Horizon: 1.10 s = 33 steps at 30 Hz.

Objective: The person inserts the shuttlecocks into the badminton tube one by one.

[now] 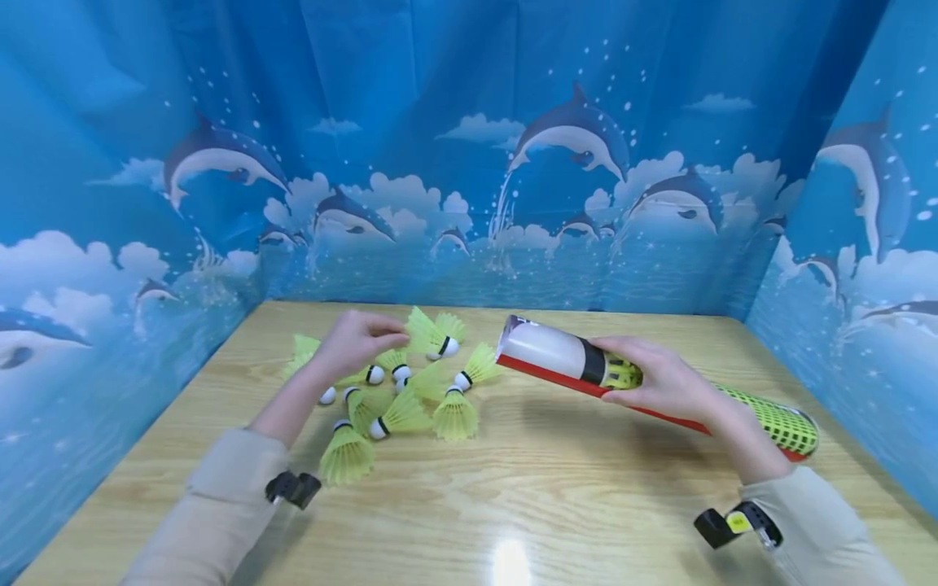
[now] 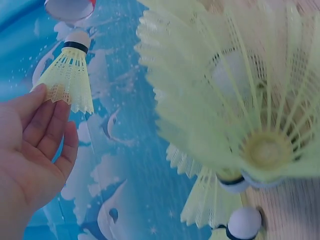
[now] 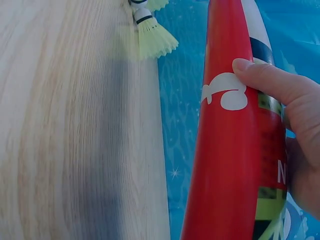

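Note:
My left hand (image 1: 359,340) pinches a yellow shuttlecock (image 1: 425,332) by the edge of its skirt, above the far part of a loose pile. The left wrist view shows that shuttlecock (image 2: 70,67) with its white cork pointing away from the fingers, toward the round end of a tube (image 2: 70,9). Thumb on the near side, my right hand (image 1: 663,378) grips the red, white and green shuttlecock tube (image 1: 553,352) around its middle. The tube slants, its left end raised off the table and facing the pile. In the right wrist view the thumb presses the tube's red side (image 3: 222,150).
Several yellow shuttlecocks (image 1: 399,413) lie heaped on the left half of the wooden table (image 1: 469,505), some overlapping. A blue curtain (image 1: 440,163) printed with dolphins rises behind the table's back edge and along both sides.

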Each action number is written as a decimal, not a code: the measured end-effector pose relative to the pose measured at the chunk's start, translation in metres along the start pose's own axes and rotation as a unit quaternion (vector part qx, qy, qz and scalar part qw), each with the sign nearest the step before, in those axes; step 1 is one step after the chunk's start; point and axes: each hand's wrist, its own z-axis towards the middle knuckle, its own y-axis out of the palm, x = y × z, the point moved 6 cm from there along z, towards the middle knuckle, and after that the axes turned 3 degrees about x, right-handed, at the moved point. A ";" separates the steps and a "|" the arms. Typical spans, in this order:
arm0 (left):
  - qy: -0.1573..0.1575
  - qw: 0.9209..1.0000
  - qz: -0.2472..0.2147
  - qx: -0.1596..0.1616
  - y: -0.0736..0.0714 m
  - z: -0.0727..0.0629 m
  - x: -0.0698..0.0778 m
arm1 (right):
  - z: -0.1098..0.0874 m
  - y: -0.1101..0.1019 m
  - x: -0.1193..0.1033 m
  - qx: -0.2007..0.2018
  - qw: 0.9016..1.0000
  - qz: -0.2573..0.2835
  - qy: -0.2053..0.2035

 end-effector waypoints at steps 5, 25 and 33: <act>0.015 1.000 -0.006 -0.008 0.009 0.002 0.015 | 0.000 0.000 -0.007 0.002 1.000 0.010 -0.013; 0.070 0.997 -0.010 -0.024 0.040 0.014 0.045 | 0.003 0.006 -0.016 -0.006 0.999 0.023 -0.022; 0.134 0.991 0.019 -0.022 0.049 0.014 0.059 | 0.002 0.006 -0.015 -0.010 1.000 0.022 -0.008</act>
